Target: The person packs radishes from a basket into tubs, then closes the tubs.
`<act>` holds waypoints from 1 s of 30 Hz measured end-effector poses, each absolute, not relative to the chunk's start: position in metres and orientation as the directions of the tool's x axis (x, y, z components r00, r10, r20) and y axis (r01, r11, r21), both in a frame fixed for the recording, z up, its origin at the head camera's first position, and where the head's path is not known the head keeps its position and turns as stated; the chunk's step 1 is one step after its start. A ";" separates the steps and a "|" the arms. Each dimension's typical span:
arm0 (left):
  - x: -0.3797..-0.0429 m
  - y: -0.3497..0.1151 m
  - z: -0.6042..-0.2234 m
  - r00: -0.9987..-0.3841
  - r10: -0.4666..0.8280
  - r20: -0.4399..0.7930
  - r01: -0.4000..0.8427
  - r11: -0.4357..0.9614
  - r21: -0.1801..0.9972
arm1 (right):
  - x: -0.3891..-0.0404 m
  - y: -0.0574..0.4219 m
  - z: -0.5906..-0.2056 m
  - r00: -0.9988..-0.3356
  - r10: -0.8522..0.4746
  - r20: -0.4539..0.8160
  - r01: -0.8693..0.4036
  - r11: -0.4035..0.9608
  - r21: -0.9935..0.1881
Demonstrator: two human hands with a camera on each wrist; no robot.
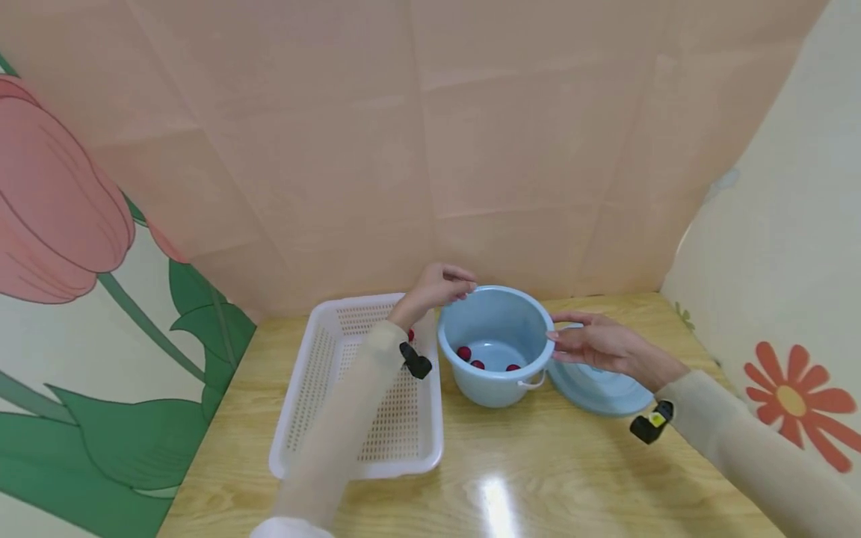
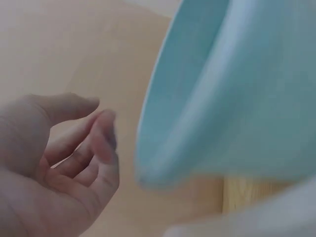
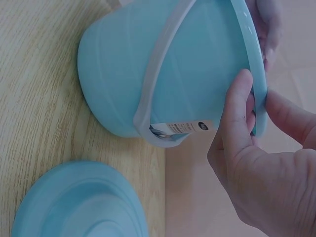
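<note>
A light blue bucket (image 1: 494,390) with a white handle (image 3: 159,69) stands on the table, several small dark-red round things (image 1: 464,353) inside it. My right hand (image 1: 599,344) pinches the right side of its rim, thumb on the inner side and fingers outside, as the right wrist view shows. At the opposite side, my left hand (image 1: 440,288) is beside the rim. A gap separates it from the bucket in the left wrist view, where its fingers are loosely bent and hold nothing.
A white perforated basket (image 1: 291,407) sits left of the bucket under my left forearm, with a red round thing (image 1: 411,335) partly visible in it. The blue lid (image 1: 608,400) lies on the wooden table (image 1: 538,478) at right. A pinkish sheet (image 1: 511,149) rises behind.
</note>
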State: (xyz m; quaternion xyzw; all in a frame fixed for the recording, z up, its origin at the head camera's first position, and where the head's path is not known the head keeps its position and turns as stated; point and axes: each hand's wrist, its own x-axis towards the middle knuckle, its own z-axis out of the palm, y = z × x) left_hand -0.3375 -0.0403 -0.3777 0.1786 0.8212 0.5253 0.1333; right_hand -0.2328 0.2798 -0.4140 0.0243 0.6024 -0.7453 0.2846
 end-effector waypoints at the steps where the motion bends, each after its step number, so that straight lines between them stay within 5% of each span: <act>1: -0.338 -0.046 -0.379 -0.913 0.406 -0.023 0.145 0.379 0.914 | -0.233 0.279 -0.413 -0.838 -0.391 -0.380 0.453 -0.111 -0.885; 14: -0.331 -0.109 -0.406 -0.957 0.289 0.011 0.160 0.498 0.852 | -0.232 0.280 -0.412 -0.836 -0.395 -0.382 0.461 -0.127 -0.878; 30: -0.323 -0.147 -0.473 -0.914 0.405 0.036 0.316 0.652 0.689 | -0.234 0.281 -0.418 -0.842 -0.384 -0.379 0.461 -0.148 -0.875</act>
